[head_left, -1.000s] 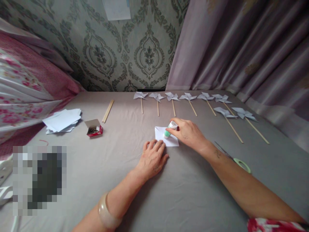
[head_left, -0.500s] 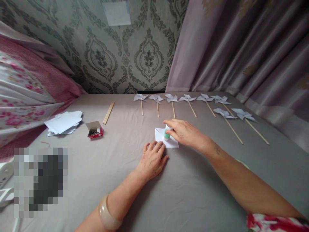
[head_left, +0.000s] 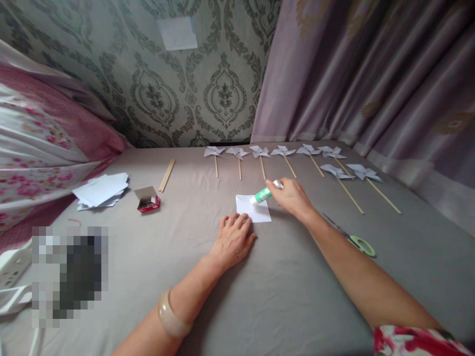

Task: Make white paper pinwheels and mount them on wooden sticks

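A square of white paper (head_left: 260, 213) lies flat on the grey cloth before me. My left hand (head_left: 235, 239) rests palm down at its near left corner, fingertips touching the paper and fingers a little apart. In my right hand (head_left: 291, 195) is a green and white glue stick (head_left: 263, 195), gripped near its back end. The stick leans sharply, its white tip at the middle of the sheet; whether the tip touches the paper is hard to tell. Scissors (head_left: 361, 244) with pale green handles lie under and beside my right forearm.
Several paper pinwheels on sticks (head_left: 260, 151) line the back and right. At left are a stack of white paper (head_left: 102, 190), a small open red box (head_left: 149, 202) with small contents, and some wooden sticks (head_left: 167, 175). A white power strip (head_left: 13, 264) sits at the far left.
The glue stick has gone from upright to strongly tilted, and my right hand has shifted right. My left hand stays on the paper. The scissors have come into fuller view.
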The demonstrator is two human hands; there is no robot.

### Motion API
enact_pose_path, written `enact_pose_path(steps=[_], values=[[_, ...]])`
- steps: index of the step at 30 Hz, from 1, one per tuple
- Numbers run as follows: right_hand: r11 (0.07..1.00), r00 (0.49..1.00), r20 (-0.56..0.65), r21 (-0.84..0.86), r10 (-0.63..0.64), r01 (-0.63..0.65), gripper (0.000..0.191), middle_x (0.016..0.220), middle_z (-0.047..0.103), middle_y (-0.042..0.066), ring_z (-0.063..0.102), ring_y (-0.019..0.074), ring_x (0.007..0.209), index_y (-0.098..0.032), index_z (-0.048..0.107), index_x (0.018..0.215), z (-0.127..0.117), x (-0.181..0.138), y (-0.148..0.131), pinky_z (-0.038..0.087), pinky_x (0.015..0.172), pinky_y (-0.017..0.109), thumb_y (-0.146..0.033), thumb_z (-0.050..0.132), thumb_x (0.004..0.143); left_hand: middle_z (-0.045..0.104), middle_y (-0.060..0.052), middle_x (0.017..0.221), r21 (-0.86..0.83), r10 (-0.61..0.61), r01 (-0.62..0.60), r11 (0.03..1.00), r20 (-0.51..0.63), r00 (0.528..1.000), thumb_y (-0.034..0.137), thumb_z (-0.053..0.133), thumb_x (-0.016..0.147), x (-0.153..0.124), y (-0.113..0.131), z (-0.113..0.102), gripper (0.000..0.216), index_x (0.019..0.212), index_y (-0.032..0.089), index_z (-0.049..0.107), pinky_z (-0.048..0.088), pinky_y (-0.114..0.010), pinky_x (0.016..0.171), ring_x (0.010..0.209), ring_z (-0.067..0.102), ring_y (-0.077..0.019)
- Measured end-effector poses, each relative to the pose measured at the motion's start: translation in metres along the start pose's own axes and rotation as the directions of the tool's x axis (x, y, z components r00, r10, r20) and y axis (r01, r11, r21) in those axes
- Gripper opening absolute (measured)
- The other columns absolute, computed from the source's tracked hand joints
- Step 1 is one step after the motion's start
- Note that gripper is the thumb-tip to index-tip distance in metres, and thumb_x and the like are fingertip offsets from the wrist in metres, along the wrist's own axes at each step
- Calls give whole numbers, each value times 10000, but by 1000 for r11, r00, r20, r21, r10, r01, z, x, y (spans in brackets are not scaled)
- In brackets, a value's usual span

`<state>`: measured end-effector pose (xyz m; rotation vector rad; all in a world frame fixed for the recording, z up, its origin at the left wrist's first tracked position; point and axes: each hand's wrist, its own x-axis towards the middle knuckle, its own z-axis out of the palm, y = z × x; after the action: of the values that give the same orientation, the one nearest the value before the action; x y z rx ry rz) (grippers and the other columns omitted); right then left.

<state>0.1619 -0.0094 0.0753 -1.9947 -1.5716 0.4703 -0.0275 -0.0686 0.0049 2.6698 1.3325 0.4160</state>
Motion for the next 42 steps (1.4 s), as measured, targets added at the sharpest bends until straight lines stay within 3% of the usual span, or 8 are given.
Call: enact_pose_path(steps=[2,4,7,15,19,23,34,42], values=[[860,970,55,453,236,-235,339,562,577,28,461,89,406,-177,526,669,-8,4,15,318,391,199,-421,526,904,536,-131,1335,-13,-2,1,1000,-19,1000,356,472,925,-1,-1,1,369,1244,180,531,338,-503,1011,1219,455,-310],[486,907,262,777,329,-400,320,534,533,-12,388,55,368,-175,515,698,-17,1,24,264,341,151,-367,463,948,530,-144,1326,-47,-1,-1,999,-58,998,353,512,902,0,-2,1,359,1218,187,552,346,-503,1004,1211,463,-313],[10,827,523,844,206,-537,323,559,548,-8,392,40,377,-161,539,769,-21,-17,25,257,318,105,-317,366,993,576,-133,1264,-228,-96,48,972,-203,975,385,574,868,3,-4,-2,344,1163,209,586,353,-495,1001,1172,508,-293],[-285,612,783,564,-112,-775,385,597,579,11,381,38,389,-134,588,798,29,-94,-4,267,317,110,-391,381,996,695,-75,1046,-861,-400,113,496,-112,910,477,713,726,1,2,-22,439,1052,191,645,439,-393,935,1029,611,-245],[-311,520,825,445,-223,-840,392,579,552,-9,369,31,385,-130,586,762,50,-109,-10,247,335,121,-431,446,969,705,-66,908,-903,-446,208,376,21,895,443,728,708,-16,5,-27,353,931,174,675,487,-347,813,884,625,-223],[-150,433,869,408,-240,-901,526,615,598,23,437,55,400,-115,618,834,53,-118,-10,281,356,151,-518,315,983,703,-52,843,-910,-557,227,347,-5,831,420,760,675,-35,-4,-37,327,865,167,681,499,-323,772,809,629,-200],[-50,397,878,399,-268,-916,380,626,589,17,463,66,435,-115,657,857,58,-128,2,326,408,179,-433,471,948,695,-53,840,-628,-788,478,614,-452,417,455,686,696,-92,-123,-73,382,933,156,693,478,-273,686,732,623,-175],[-39,404,867,411,-291,-911,310,634,574,7,469,62,452,-116,665,867,61,-128,4,332,414,177,-407,565,904,710,-60,855,-640,-778,459,616,-404,480,445,662,699,-77,-130,-67,354,899,154,694,481,-267,702,736,633,-176]])
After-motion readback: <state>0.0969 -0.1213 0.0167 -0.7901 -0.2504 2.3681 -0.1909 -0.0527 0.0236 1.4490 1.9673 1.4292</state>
